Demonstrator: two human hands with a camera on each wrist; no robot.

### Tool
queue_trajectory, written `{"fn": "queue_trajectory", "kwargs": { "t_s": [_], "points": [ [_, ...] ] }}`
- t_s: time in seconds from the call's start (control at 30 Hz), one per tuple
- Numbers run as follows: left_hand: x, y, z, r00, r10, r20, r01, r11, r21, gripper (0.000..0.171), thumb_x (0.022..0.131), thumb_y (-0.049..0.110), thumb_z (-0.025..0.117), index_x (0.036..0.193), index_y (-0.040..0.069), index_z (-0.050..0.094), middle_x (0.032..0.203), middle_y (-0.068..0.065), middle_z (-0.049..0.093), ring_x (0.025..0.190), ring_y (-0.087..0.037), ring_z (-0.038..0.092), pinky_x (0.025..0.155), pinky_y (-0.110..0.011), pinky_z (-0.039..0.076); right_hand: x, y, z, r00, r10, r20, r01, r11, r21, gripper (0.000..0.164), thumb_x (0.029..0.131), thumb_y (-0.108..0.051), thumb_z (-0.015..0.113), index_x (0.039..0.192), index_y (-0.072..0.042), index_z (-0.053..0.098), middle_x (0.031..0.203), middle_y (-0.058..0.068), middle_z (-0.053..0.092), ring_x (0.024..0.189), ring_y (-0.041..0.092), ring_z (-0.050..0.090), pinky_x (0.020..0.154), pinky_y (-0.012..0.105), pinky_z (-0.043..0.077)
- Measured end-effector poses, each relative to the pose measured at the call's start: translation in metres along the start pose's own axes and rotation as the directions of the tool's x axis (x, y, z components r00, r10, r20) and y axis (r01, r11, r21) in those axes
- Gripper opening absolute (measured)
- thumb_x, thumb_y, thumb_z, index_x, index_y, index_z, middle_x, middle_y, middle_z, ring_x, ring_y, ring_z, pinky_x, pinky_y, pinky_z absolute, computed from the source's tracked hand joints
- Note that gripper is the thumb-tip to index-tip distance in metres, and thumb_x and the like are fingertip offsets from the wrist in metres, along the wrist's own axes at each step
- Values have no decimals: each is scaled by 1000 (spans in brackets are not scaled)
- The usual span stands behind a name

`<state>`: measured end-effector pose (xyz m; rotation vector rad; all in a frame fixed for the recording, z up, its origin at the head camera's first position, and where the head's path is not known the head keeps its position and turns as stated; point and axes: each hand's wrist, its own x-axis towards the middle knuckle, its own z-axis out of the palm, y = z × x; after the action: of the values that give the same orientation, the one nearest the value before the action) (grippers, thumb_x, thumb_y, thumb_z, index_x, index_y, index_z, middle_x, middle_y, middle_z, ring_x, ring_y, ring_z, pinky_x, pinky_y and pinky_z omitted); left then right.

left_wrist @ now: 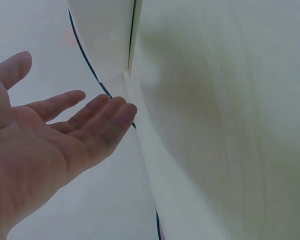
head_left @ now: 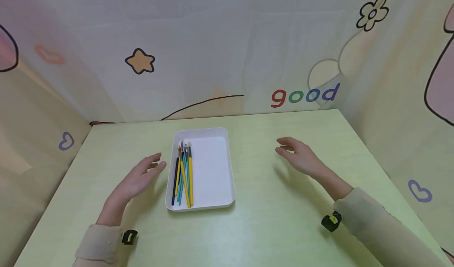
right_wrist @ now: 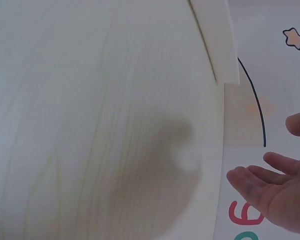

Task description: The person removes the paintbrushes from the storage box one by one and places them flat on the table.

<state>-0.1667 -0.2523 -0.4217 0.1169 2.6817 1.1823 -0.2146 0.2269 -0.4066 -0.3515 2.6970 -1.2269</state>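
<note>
The white rectangular tray (head_left: 213, 172) lies flat on the pale green desk (head_left: 269, 227); it is shallow, with rounded corners and a low wall. Contents: a bundle of slim paintbrushes (head_left: 191, 180); they lie lengthwise along the tray's left side, bristle ends toward its far wall, handle ends toward its near wall. Handles are yellow, teal and dark blue; the heads are brown or pale; one yellow handle lies aslant over the others; the exact count cannot be told because of overlap.

Left hand (head_left: 140, 176): raised above the desk, just left of the tray; its grip is apart, thumb separated from the loosely bent fingers. Right hand (head_left: 299, 156): raised above the desk, well apart to the right of the tray; its grip is likewise apart. Beyond the tray, a printed cloth (head_left: 213, 54) stands behind the desk; it bears an orange star (head_left: 140, 61), left of the tray.
</note>
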Motion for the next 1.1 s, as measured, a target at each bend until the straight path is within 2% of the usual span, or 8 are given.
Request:
{"fn": "queue_trajectory", "kwargs": {
  "t_s": [0.17, 0.3, 0.4, 0.53, 0.63, 0.8, 0.97, 1.1],
  "points": [
    [3, 1, 2, 999, -31, 7, 32, 993, -114, 77, 106, 50, 51, 160, 0, 28, 156, -25, 36, 139, -44, 41, 108, -57, 44, 3, -8, 4, 996, 42, 82, -57, 978, 198, 54, 109, -25, 53, 149, 8, 41, 149, 27, 46, 133, 42, 51, 107, 50, 47],
    [4, 0, 3, 999, -45, 9, 46, 965, -258, 71, 106, 36, 58, 159, 1, 27, 152, -26, 38, 133, -42, 48, 102, -48, 52, 6, -14, 7, 989, 32, 144, -77, 944, 320, 53, 109, -21, 53, 149, 10, 39, 151, 30, 42, 135, 43, 49, 107, 48, 46],
    [5, 0, 4, 999, -53, 12, 53, 937, -344, 71, 105, 30, 62, 159, 1, 27, 150, -27, 38, 132, -43, 49, 99, -46, 54, 7, -18, 10, 982, 23, 189, -93, 924, 371, 53, 109, -20, 51, 149, 11, 37, 151, 31, 41, 135, 45, 49, 107, 48, 46],
    [6, 1, 5, 998, -61, 25, 66, 910, -410, 70, 104, 24, 64, 158, 0, 28, 149, -28, 39, 131, -44, 50, 97, -45, 54, 9, -23, 15, 974, 6, 228, -101, 908, 406, 54, 110, -20, 51, 150, 13, 35, 150, 33, 41, 133, 45, 50, 106, 48, 47],
    [8, 2, 7, 997, -71, 39, 81, 896, -437, 69, 103, 17, 65, 158, -1, 28, 149, -28, 39, 129, -44, 51, 97, -45, 55, 11, -27, 18, 968, 0, 252, -111, 897, 427, 52, 110, -19, 50, 149, 12, 36, 150, 33, 41, 133, 44, 51, 106, 48, 47],
    [9, 2, 10, 994, -95, 59, 112, 888, -446, 70, 100, 12, 67, 158, 0, 29, 148, -27, 41, 127, -42, 53, 96, -44, 56, 14, -37, 24, 956, -2, 294, -137, 880, 454, 49, 110, -19, 48, 148, 10, 39, 150, 32, 42, 132, 43, 53, 107, 49, 46],
    [10, -1, 13, 991, -102, 85, 129, 893, -432, 70, 99, 10, 69, 157, 0, 31, 147, -26, 42, 125, -41, 54, 94, -44, 57, 16, -47, 33, 945, -17, 327, -147, 870, 470, 49, 110, -23, 49, 147, 8, 41, 148, 31, 45, 131, 42, 54, 108, 48, 46],
    [10, -2, 15, 989, -106, 103, 140, 899, -415, 69, 98, 8, 69, 157, 1, 33, 147, -27, 43, 125, -41, 56, 93, -43, 57, 17, -52, 40, 939, -40, 342, -148, 850, 506, 48, 110, -21, 50, 147, 8, 42, 147, 31, 46, 130, 42, 55, 108, 49, 46]
  ]
}}
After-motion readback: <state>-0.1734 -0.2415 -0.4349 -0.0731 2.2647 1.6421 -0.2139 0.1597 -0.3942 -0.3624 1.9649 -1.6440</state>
